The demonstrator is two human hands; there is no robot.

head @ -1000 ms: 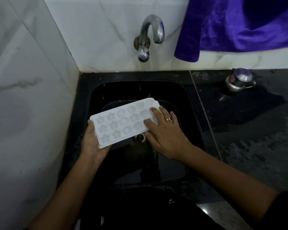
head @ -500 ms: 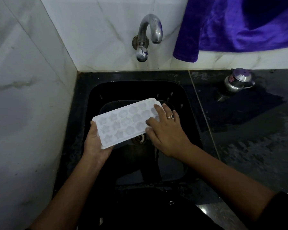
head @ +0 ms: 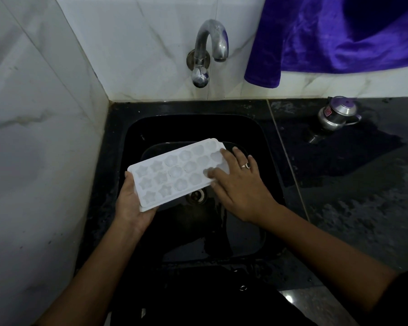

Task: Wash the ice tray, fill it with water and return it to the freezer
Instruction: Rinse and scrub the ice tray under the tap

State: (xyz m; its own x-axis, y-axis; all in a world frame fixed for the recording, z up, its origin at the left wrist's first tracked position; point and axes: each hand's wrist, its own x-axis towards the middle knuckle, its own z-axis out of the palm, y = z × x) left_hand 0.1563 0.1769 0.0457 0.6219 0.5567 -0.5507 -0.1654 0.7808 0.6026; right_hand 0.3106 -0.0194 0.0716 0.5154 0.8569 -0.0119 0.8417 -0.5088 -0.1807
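Observation:
A white ice tray (head: 174, 172) with star and flower shaped cells hangs tilted over the black sink (head: 132, 132). My left hand (head: 131, 205) grips its near left end from below. My right hand (head: 239, 184) lies flat on the tray's right end, fingers spread across the cells, a ring on one finger. The drain (head: 196, 196) shows just under the tray. The chrome tap (head: 210, 48) on the back wall is above the sink; no water runs from it.
White marble walls stand at the left and back. A purple cloth (head: 339, 36) hangs at the upper right. A small steel pot (head: 337, 114) with a purple lid sits on the wet black counter (head: 363, 184) to the right.
My right hand's fingers have slid leftward over the tray's right end cells. The tray has shifted only slightly in my left hand.

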